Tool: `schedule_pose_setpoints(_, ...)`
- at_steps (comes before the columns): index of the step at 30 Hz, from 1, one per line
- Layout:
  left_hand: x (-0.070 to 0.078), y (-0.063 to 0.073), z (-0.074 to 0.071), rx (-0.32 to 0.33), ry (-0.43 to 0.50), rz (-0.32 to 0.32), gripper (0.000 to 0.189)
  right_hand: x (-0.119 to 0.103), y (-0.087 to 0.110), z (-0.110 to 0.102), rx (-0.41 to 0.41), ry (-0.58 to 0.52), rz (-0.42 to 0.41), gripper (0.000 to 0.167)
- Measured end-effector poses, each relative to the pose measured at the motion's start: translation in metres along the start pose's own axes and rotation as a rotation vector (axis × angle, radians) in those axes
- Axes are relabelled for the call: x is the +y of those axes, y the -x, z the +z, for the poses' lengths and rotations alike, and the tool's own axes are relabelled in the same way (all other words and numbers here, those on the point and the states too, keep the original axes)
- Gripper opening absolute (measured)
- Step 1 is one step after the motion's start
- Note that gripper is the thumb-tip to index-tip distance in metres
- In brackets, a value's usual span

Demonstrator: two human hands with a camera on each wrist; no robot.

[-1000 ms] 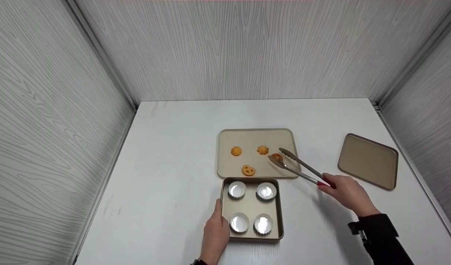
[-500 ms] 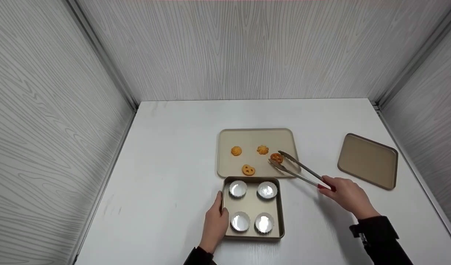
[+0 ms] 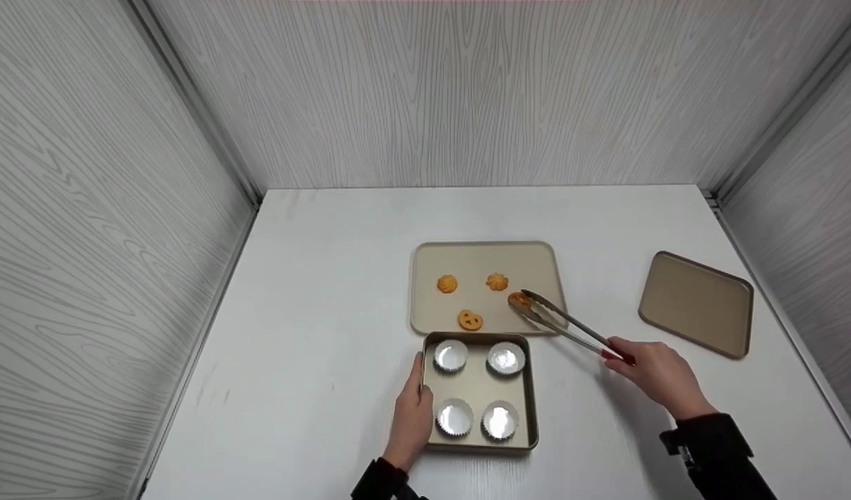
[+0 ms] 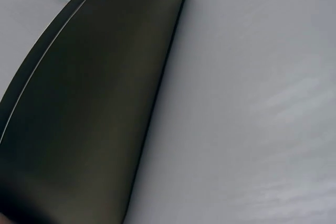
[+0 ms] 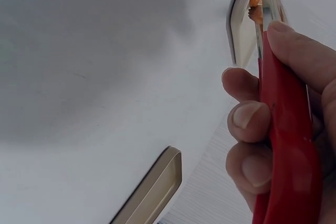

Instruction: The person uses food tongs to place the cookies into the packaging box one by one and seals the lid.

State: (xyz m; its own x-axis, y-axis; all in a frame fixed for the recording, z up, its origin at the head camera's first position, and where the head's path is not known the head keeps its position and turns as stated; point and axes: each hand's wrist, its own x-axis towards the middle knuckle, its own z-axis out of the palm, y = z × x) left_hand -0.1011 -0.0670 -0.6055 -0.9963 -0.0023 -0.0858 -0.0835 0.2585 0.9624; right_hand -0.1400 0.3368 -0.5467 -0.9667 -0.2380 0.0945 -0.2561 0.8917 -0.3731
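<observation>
My left hand (image 3: 411, 419) holds the left wall of a square gold baking pan (image 3: 466, 389), thumb at its rim. Silvery cupcake liners (image 3: 500, 421) stand in the pan's corners. In the left wrist view, the pan's dark outer wall (image 4: 100, 98) fills the left part. My right hand (image 3: 660, 371) grips metal tongs (image 3: 571, 321) by their red handles (image 5: 289, 129). The tongs' tips are at a brown pretzel-shaped cookie (image 3: 518, 299) on a flat gold tray (image 3: 429, 253), one tip on each side. Whether they squeeze it is unclear.
Two swirled cookies (image 3: 447, 283) and a tan pretzel-shaped cookie (image 3: 470, 320) lie on the gold tray, right behind the pan. A second, browner tray (image 3: 696, 304) lies at the right. Grey wood-grain panels (image 3: 467, 90) enclose the white table (image 3: 314, 298).
The tongs' tips have come closer together around the brown pretzel-shaped cookie and shifted slightly left. My left hand has moved a little forward along the pan's wall; the pan has shifted slightly.
</observation>
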Motion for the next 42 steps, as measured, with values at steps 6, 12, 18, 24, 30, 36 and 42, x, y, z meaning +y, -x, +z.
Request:
schedule_pose_setpoints(6,0.0,0.002,0.004,0.003,0.039,-0.017,0.058,0.0,0.003,0.002,0.041,0.033,-0.004,0.031)
schedule_pose_setpoints(12,-0.001,0.002,0.005,0.001,0.056,-0.029,0.058,0.001,0.006,0.005,0.108,0.072,-0.037,0.029)
schedule_pose_setpoints(18,-0.002,0.002,0.006,-0.002,0.07,-0.043,0.058,0.001,0.009,0.006,0.186,0.087,-0.064,0.032)
schedule_pose_setpoints(24,-0.002,0.003,0.006,0.001,0.08,-0.053,0.057,0.001,0.014,0.003,0.246,0.065,-0.068,0.036)
schedule_pose_setpoints(30,-0.002,0.004,0.007,0.008,0.085,-0.054,0.058,-0.001,0.021,-0.002,0.307,0.084,-0.113,0.04)
schedule_pose_setpoints(36,-0.003,0.003,0.007,0.016,0.073,-0.052,0.058,-0.006,0.024,-0.011,0.353,0.114,-0.175,0.043)
schedule_pose_setpoints(42,-0.002,0.004,0.007,0.016,0.062,-0.05,0.058,-0.009,0.028,-0.018,0.399,0.14,-0.288,0.047)
